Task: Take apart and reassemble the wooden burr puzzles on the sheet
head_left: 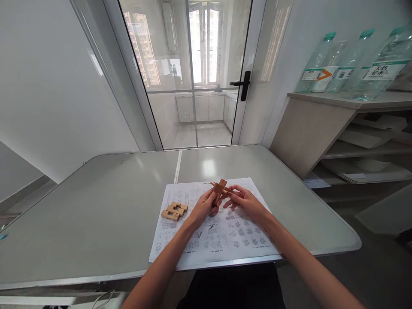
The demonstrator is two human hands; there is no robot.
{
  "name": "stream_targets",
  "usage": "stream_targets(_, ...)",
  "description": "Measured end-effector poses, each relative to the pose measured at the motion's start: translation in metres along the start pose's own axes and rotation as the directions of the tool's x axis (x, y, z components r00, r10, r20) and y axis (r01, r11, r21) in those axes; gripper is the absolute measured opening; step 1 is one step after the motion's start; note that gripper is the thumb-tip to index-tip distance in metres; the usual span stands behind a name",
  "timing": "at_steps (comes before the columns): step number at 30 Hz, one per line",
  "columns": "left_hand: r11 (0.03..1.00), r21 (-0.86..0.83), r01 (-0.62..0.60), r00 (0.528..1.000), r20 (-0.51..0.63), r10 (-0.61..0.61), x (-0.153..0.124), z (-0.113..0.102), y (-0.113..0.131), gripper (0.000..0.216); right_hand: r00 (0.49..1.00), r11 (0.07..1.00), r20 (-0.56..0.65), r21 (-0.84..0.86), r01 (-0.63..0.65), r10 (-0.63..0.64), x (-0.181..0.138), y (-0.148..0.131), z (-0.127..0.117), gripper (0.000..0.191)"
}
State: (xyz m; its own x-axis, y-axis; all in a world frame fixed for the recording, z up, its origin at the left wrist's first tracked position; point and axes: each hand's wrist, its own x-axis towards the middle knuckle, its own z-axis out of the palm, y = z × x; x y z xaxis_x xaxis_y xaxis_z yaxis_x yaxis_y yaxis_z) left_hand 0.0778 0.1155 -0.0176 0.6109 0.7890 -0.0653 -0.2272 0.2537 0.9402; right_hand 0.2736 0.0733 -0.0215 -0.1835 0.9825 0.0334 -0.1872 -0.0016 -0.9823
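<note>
Evidently, an interlocking wooden puzzle point(220, 187) is held up between two bare hands above a printed sheet point(225, 256).
The puzzle's crossed bars are gripped by the left hand point(203, 207), its thumb and fingers closed on the near left side; at the right side, a bar is met by the fingertips of the right hand point(246, 202), its other fingers loosely curled, though whether that bar is pinched cannot be told. Notched wooden pieces point(175, 210) are laid close together on the sheet, left of the left hand. The sheet is spread at the near edge of a grey table point(96, 214).
</note>
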Motion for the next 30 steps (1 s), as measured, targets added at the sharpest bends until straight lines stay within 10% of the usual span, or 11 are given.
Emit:
stream_targets(16,0.997,0.039,0.063,0.989,0.130,-0.067,-0.011,0.008,0.012,0.030,0.992,0.989,-0.092,-0.127,0.075,-0.087,0.002,0.005,-0.002,0.044)
stream_targets(30,0.971,-0.164,0.174,0.973,0.177,-0.145,-0.012,-0.001,0.006,0.064,0.994,0.997,-0.077,-0.019,0.077,-0.078,0.002,0.006,-0.001,0.038)
